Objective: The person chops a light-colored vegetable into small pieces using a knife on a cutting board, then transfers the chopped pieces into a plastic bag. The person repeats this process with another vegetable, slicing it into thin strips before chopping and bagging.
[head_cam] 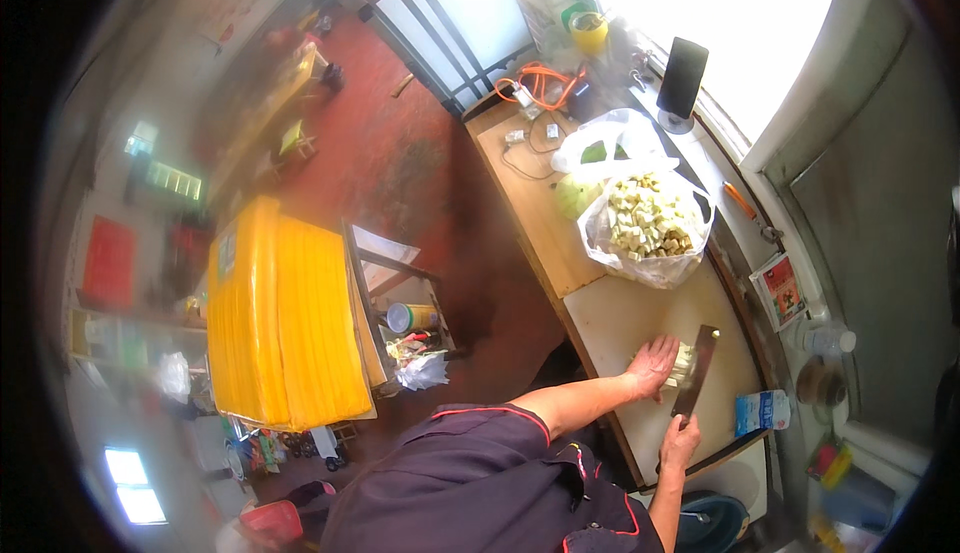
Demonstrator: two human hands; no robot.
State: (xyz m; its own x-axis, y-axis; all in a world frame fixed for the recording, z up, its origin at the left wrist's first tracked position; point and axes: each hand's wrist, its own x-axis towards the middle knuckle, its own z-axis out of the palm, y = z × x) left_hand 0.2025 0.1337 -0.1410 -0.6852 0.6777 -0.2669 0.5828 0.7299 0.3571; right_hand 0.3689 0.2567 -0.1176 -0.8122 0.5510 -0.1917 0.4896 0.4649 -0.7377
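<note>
My right hand [679,442] is closed on the handle of a kitchen cleaver [699,373], whose blade stands beside pale cut pieces of a vegetable or fruit [681,365]. My left hand [654,365] lies over those pieces with its fingers together, just left of the blade, and partly hides them. A small bit sticks near the tip of the blade. All this is on a white board [622,328] on the work table. Beyond my hands stands a white plastic bag [664,275], open and filled with pale diced cubes [645,215], some of them browner.
Behind the bag are another plastic bag [622,129], a pale green round item [576,196] and an orange cable [536,80]. Right of the board lie a blue and white packet [761,412] and orange-handled pliers or shears [740,199]. A dark tub [712,521] sits below the table's near edge.
</note>
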